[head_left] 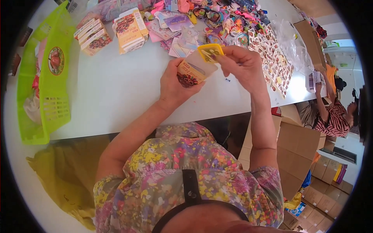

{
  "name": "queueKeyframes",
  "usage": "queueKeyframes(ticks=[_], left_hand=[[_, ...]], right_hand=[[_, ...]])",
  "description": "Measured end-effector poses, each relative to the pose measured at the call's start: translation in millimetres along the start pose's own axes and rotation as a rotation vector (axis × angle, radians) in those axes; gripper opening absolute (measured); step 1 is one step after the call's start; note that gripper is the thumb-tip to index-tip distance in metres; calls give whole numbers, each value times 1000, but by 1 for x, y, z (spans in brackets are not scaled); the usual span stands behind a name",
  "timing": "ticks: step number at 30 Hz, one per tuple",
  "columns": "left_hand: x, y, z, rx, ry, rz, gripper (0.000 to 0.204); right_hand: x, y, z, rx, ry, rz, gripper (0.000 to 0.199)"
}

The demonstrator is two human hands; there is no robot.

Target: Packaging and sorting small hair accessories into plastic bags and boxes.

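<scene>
My left hand (171, 82) is closed round a small printed carton (190, 74), cream and orange with a dark red picture, tilted up to the right. Its upper end looks open, with a pale flap showing. At that end my right hand (245, 66) pinches a flat yellow-edged piece (210, 53) between thumb and fingers. The piece has a dark and white pattern; its exact kind cannot be made out. Beyond my hands lie shiny pastel cards (176, 24). Similar cartons stand in a stack (130, 30) and a row (92, 37) at the back left.
A lime green plastic basket (58, 97) stands at the left of the white table (116, 97). Colourful hair ties and trinkets (217, 17) heap at the back, beside many small brown-and-white pieces (272, 58) and clear plastic bags (289, 37). Another person (330, 116) works at the right, near cardboard boxes (297, 155).
</scene>
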State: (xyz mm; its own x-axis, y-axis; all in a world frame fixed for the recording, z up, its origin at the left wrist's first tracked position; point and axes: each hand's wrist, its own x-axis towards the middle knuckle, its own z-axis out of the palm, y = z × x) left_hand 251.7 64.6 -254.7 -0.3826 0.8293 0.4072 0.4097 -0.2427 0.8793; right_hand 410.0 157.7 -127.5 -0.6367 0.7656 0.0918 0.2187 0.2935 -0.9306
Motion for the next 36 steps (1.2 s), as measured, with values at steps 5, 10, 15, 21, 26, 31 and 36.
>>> queueKeyframes(ticks=[5,10,15,21,26,31,36], left_hand=[[-1,1,-1,2,19,4,71],[-5,3,-7,-107,-18,-24,78],[-7,-7,-8,-56,20,81,76],[-2,3,-3,-102,-1,-58,67],[-2,2,-6,41,-70,21,72],[0,8,-5,35,-28,70,68],[-2,1,-2,-57,-23,-42,69]], right_hand=[[-7,-16,-1,-174,-180,88,16],[-14,-13,2,-401,-106,-87,17],[-22,-24,4,-331,-115,-30,16],[-22,-18,14,-797,-67,-258,15],[-18,-10,26,-1026,-71,-358,11],[-9,0,34,-781,6,-379,12],[13,-29,25,-18,118,-208,21]])
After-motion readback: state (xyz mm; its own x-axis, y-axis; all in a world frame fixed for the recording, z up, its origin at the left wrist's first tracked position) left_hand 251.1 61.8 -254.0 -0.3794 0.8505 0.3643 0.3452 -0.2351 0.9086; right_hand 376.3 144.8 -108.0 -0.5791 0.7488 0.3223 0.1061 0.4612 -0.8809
